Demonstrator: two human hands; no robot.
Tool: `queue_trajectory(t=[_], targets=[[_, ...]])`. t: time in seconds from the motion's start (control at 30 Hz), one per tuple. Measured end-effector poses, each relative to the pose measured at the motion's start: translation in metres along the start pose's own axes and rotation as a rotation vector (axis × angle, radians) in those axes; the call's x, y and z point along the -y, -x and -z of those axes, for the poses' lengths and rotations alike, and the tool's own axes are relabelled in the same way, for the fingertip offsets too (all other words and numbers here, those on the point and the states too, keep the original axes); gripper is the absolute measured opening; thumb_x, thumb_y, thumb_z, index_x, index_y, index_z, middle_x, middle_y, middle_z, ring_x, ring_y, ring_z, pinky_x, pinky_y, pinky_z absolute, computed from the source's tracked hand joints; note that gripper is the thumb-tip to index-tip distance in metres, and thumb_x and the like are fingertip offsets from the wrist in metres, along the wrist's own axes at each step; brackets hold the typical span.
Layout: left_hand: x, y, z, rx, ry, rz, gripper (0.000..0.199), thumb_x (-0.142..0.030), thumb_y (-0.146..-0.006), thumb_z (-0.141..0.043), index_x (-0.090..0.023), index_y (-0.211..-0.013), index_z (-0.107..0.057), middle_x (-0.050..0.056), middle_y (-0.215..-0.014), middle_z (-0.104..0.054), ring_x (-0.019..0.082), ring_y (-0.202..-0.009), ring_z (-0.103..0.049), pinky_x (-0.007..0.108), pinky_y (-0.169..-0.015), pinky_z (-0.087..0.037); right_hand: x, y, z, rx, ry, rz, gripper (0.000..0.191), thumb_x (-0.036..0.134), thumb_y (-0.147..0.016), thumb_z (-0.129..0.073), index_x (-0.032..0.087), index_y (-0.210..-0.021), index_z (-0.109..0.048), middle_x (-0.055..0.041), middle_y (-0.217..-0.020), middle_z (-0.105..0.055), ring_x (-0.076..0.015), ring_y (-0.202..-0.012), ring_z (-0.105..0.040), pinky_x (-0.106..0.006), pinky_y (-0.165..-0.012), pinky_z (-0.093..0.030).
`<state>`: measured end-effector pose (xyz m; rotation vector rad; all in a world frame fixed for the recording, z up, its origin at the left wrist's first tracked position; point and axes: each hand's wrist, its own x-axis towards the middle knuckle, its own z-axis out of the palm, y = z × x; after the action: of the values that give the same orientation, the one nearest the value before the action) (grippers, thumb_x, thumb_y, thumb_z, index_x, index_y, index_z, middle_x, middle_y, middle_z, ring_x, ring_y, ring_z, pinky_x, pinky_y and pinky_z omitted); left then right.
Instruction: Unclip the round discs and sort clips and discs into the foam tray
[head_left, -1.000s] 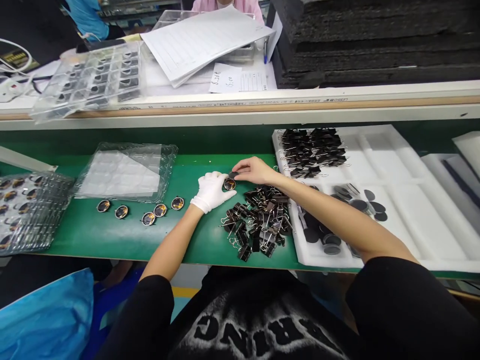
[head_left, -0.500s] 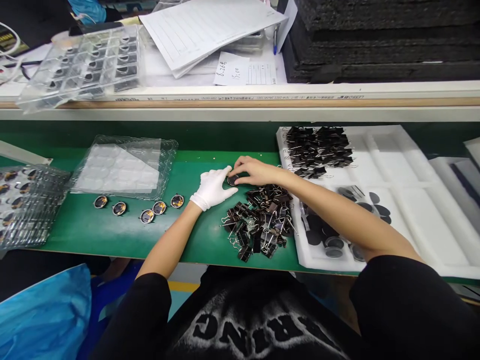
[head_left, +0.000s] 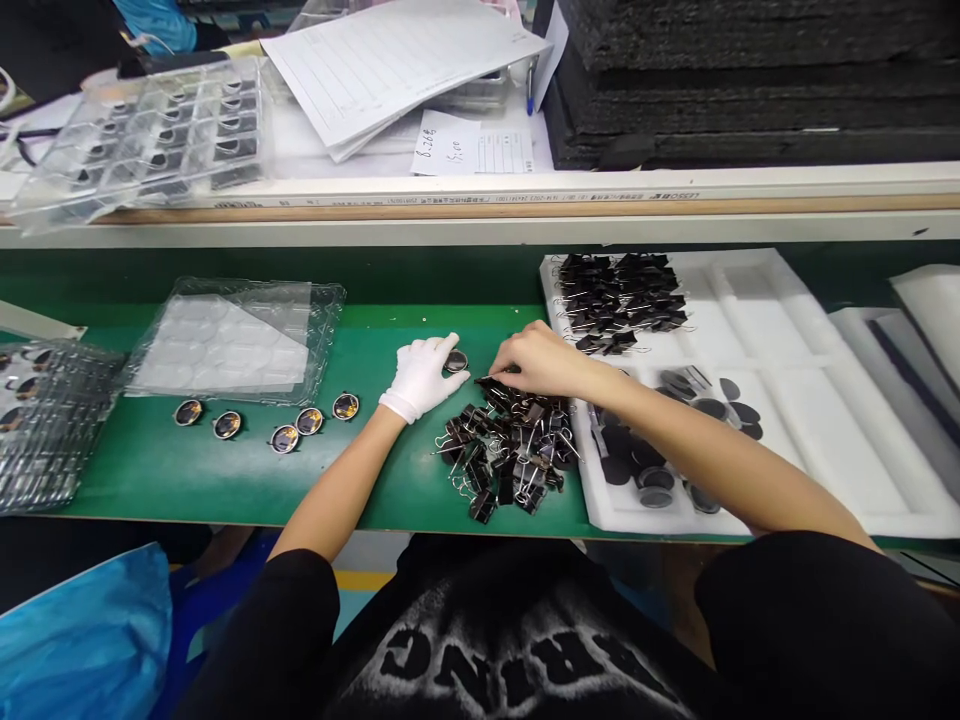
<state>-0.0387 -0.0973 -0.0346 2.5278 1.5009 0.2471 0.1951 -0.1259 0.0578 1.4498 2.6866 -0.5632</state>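
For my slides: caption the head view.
Gloved left hand around a rimmed disc, bare right hand at piled binder clips.

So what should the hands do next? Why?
Perhaps the right hand should lift one of the black binder clips: its fingertips are at the pile's far edge, while the gloved left hand has the dark round piece between thumb and finger.

Could pass along the near left of the green desk [head_left: 225, 490], just nearer than the round pieces [head_left: 309, 421]. Could also squeeze between the clear tray [head_left: 328, 325] and the gloved left hand [head_left: 421, 380]. Would bump the black clips [head_left: 517, 450], heaped just nearer than the right hand [head_left: 538, 360]. Blocked at the far side by the white shelf [head_left: 480, 233], on the right by the right arm [head_left: 675, 440] over the foam tray [head_left: 862, 425].
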Motion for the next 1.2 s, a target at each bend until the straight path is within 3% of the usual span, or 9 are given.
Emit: queue_trajectory(t=[0.2, 0.33, 0.43, 0.57, 0.63, 0.7, 0.83, 1.0, 1.2], targets=[[0.008, -0.002, 0.001, -0.044, 0.01, 0.042, 0.069, -0.044, -0.095, -0.06, -0.028, -0.161, -0.049, 0.008, -0.164, -0.055, 0.034, -0.145, -0.05, 0.048, -0.115, -0.04, -0.035, -0.031, -0.001, -0.324, -0.133, -0.055, 0.03, 0.021, -0.101, -0.06, 0.02, -0.114, -0.087, -0.0095, -0.114, -0.084, -0.0278, -0.104, -0.078, -0.037, -0.093, -0.056], [0.01, -0.005, 0.0, -0.097, -0.033, 0.195, 0.096, -0.068, -0.084, -0.071, -0.017, -0.162, -0.046, 0.018, -0.159, -0.056, 0.042, -0.139, -0.053, 0.051, -0.108, -0.045, -0.053, -0.061, -0.017, -0.249, -0.044, 0.05, 0.029, 0.012, -0.097, -0.062, 0.017, -0.109, -0.087, -0.0115, -0.118, -0.082, -0.027, -0.107, -0.077, -0.037, -0.098, -0.056], [0.011, -0.006, 0.0, -0.069, -0.032, 0.221, 0.078, -0.06, -0.091, -0.066, -0.02, -0.157, -0.052, 0.015, -0.145, -0.067, 0.04, -0.128, -0.059, 0.051, -0.101, -0.047, -0.057, -0.07, -0.025, -0.171, -0.029, 0.093, 0.028, 0.01, -0.094, -0.062, 0.017, -0.105, -0.087, -0.0121, -0.117, -0.081, -0.0269, -0.104, -0.076, -0.038, -0.094, -0.056], [0.014, -0.006, 0.001, -0.053, 0.027, 0.097, 0.062, -0.042, -0.095, -0.062, -0.027, -0.155, -0.053, 0.008, -0.145, -0.07, 0.034, -0.129, -0.06, 0.046, -0.104, -0.044, -0.054, -0.07, -0.025, -0.175, -0.158, 0.164, 0.024, 0.019, -0.089, -0.065, 0.021, -0.103, -0.083, -0.0097, -0.122, -0.078, -0.0294, -0.114, -0.071, -0.045, -0.104, -0.05], [0.014, -0.006, 0.001, -0.056, 0.025, 0.079, 0.067, -0.045, -0.094, -0.066, -0.026, -0.156, -0.052, 0.009, -0.15, -0.066, 0.034, -0.132, -0.059, 0.046, -0.105, -0.043, -0.048, -0.076, -0.024, -0.292, -0.286, 0.029, 0.029, 0.025, -0.09, -0.061, 0.022, -0.113, -0.078, -0.0108, -0.13, -0.074, -0.032, -0.125, -0.065, -0.051, -0.11, -0.046], [0.014, -0.008, 0.001, -0.046, 0.008, 0.112, 0.067, -0.052, -0.092, -0.069, -0.025, -0.152, -0.058, 0.011, -0.148, -0.066, 0.036, -0.128, -0.06, 0.046, -0.102, -0.044, -0.041, -0.088, -0.026, -0.406, -0.407, -0.255, 0.035, 0.03, -0.098, -0.049, 0.022, -0.125, -0.07, -0.0143, -0.136, -0.069, -0.0343, -0.13, -0.061, -0.056, -0.111, -0.044], [0.013, -0.014, 0.004, 0.006, -0.005, 0.128, 0.047, -0.056, -0.093, -0.07, -0.029, -0.132, -0.071, 0.01, -0.134, -0.072, 0.036, -0.12, -0.062, 0.045, -0.093, -0.044, -0.029, -0.118, -0.035, -0.417, -0.447, -0.701, 0.051, 0.045, -0.108, -0.03, 0.023, -0.146, -0.056, -0.0199, -0.152, -0.055, -0.0402, -0.145, -0.046, -0.064, -0.117, -0.036], [0.015, -0.014, 0.007, 0.066, -0.032, 0.063, 0.046, -0.055, -0.096, -0.069, -0.025, -0.131, -0.071, 0.013, -0.13, -0.071, 0.036, -0.119, -0.061, 0.045, -0.094, -0.042, -0.023, -0.129, -0.051, -0.384, -0.326, -0.642, 0.061, 0.047, -0.11, -0.024, 0.025, -0.166, -0.034, -0.0184, -0.166, -0.039, -0.037, -0.156, -0.027, -0.063, -0.124, -0.024], [0.015, -0.012, -0.002, 0.071, -0.018, -0.007, 0.062, -0.051, -0.1, -0.067, -0.021, -0.153, -0.055, 0.016, -0.146, -0.066, 0.036, -0.133, -0.057, 0.045, -0.104, -0.04, -0.034, -0.126, -0.062, -0.379, -0.194, -0.632, 0.057, 0.042, -0.112, -0.027, 0.025, -0.164, -0.039, -0.0197, -0.164, -0.039, -0.0379, -0.154, -0.027, -0.065, -0.121, -0.025]])
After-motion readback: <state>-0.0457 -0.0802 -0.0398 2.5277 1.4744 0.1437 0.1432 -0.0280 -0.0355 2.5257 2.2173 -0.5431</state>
